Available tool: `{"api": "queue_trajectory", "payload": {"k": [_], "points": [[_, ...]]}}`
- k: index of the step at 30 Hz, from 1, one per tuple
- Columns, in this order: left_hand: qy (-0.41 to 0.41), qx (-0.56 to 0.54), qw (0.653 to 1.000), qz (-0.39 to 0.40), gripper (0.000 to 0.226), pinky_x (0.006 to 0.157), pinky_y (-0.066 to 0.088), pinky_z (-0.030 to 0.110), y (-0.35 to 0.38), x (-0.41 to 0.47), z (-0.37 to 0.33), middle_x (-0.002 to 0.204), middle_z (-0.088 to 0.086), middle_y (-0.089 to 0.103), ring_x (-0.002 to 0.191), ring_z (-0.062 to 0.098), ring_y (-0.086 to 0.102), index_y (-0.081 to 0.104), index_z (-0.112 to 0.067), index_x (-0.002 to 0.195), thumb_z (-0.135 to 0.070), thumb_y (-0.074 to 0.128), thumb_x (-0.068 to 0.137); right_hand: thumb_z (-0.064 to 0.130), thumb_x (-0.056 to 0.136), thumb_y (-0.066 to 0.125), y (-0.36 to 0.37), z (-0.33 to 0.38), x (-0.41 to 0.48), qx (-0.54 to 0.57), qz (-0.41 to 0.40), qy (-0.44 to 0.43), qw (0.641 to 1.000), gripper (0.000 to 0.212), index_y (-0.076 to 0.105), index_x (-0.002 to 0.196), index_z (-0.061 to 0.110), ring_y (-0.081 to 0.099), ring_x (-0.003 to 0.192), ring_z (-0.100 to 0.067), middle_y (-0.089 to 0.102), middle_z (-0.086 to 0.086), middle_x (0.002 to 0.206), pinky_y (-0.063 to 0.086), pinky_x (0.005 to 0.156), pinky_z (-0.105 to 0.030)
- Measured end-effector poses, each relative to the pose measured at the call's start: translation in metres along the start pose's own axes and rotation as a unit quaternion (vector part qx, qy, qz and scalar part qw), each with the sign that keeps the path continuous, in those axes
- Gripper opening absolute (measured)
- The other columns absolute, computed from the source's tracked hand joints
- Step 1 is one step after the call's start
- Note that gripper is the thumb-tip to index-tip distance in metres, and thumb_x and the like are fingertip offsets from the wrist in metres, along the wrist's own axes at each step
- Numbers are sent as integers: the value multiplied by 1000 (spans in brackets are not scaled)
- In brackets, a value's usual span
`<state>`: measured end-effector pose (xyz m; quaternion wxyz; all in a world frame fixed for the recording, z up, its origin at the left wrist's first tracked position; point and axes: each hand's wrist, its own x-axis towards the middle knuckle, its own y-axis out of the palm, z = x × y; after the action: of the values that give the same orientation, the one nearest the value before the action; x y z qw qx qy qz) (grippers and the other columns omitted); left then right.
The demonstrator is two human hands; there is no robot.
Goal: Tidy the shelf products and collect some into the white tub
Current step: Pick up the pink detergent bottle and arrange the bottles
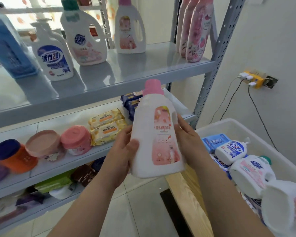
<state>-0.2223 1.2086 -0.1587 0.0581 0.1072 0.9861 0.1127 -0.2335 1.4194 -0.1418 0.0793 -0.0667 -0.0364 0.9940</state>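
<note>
Right now the left hand (121,151) and right hand (190,139) clasp the pink-capped bottle (158,134) upright, just left of the white tub (237,129). Collecting seems to be the step in hand; the next move calls for lowering it among the bottles (249,173) lying inside. Further left, the shelf (126,79) holds more.

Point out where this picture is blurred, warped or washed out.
Head view: the pink-capped detergent bottle, held by the left hand and right hand, is fairly sharp; the blue box and jars at the left edge smear with blur; the wide lens bows the shelf upright; window backlight washes out the top left; the glossy top shelf mirrors the bottles standing on it.
</note>
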Motion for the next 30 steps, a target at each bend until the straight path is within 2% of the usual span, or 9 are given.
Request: {"api": "queue_trajectory", "payload": {"k": [4,8,11,15,18,20,24,28,30], "points": [[63,34,995,67,79,83,61,45,-16,1,-24,135,-18,59,116,17,67,52,-57,129,-74,81,57,50,99,61,33,12,14,50,-24,20,998,33,61,130,58,70,107,-12,73,13,120,56,82,-32],[84,57,993,56,62,73,61,33,-47,8,-38,124,-25,65,109,12,69,50,-67,123,-59,75,67,57,97,59,62,25,29,-6,-54,-22,998,29,58,125,66,66,112,-8,70,22,120,52,103,-43],[87,82,993,12,60,80,62,38,-69,16,-46,124,-21,67,110,12,69,50,-62,129,-58,77,75,36,103,59,78,37,35,58,-41,-77,995,29,67,127,52,67,87,-12,74,8,95,55,90,-39],[108,125,986,-13,57,87,59,36,-91,35,-63,124,-26,67,110,5,68,46,-50,142,-61,63,88,19,104,56,87,60,40,81,-12,-143,986,37,69,127,44,51,64,-15,56,0,71,47,66,-32],[139,138,981,-4,41,80,57,23,-91,53,-80,120,-28,67,105,-3,67,49,-49,138,-50,55,97,23,97,67,89,81,49,19,-2,-177,984,39,63,129,46,57,65,-15,64,4,76,52,64,-36],[156,157,975,3,39,74,54,12,-86,67,-95,117,-32,66,102,-9,65,48,-50,138,-42,52,100,21,89,75,87,95,59,-25,-13,-198,980,48,60,128,44,63,66,-12,68,7,76,56,63,-29],[182,212,960,29,35,84,56,21,-72,112,-128,122,-24,65,107,-6,63,45,-49,137,-36,49,105,25,84,82,71,122,91,-61,-68,-214,972,38,63,116,32,65,64,-11,59,8,66,53,62,-26],[217,295,930,38,36,80,45,11,-56,176,-155,120,-23,62,103,-13,57,47,-40,137,-22,46,106,36,74,88,60,145,134,-84,-126,-231,961,56,60,122,28,72,79,-11,69,9,84,56,66,-24],[212,325,920,52,43,80,42,9,-47,208,-164,125,-19,60,104,-10,56,43,-37,142,-16,46,105,40,69,91,57,152,157,-105,-153,-242,952,62,58,121,25,71,87,-16,70,4,95,58,74,-34]]}}
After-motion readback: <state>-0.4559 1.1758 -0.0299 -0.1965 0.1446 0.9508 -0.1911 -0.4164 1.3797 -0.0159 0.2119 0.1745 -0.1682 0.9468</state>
